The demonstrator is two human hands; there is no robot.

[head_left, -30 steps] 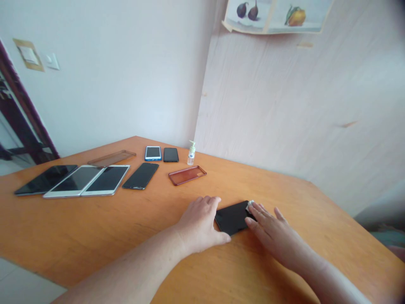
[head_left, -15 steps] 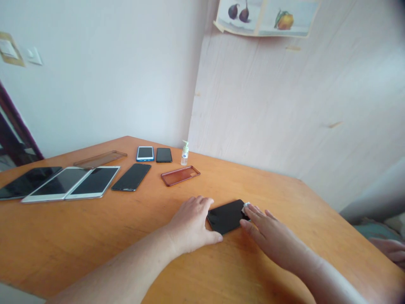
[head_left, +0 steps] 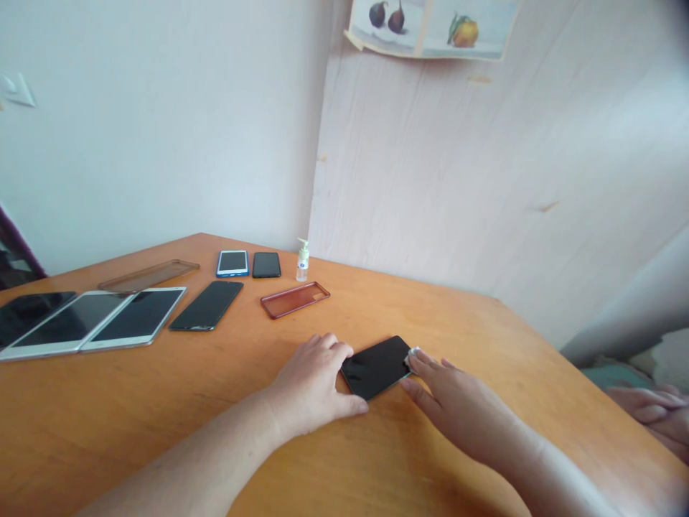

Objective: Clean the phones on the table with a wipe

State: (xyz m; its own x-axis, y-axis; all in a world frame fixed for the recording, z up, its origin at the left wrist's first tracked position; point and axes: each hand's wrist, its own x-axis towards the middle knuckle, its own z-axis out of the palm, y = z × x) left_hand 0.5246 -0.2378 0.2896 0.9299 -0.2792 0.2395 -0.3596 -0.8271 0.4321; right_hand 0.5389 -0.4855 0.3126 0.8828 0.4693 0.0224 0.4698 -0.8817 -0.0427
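Note:
A black smartphone [head_left: 375,368] lies screen up on the wooden table in front of me. My left hand [head_left: 317,388] grips its left end, thumb at the near side and fingers at the far side. At the right end, my right hand [head_left: 444,391] presses a small crumpled white wipe [head_left: 412,357] against the phone's edge under its fingertips. The thumb of that hand is close to the phone's near right corner. Beyond the phone sits a reddish-brown see-through phone case [head_left: 295,300], and a small pump bottle [head_left: 302,262] stands upright behind it.
Left on the table [head_left: 226,459] lie another black phone [head_left: 207,306], two white tablets [head_left: 134,316] side by side, a dark tablet [head_left: 32,314] and a clear brownish case [head_left: 151,275]. Farther back are a blue-edged phone [head_left: 233,263] and a small dark phone [head_left: 267,265]. Another person's hands [head_left: 654,409] rest at far right.
The wipe under my right fingers has shifted slightly toward me along the phone's right end. My left hand keeps its hold. The whole view has turned a little to the right.

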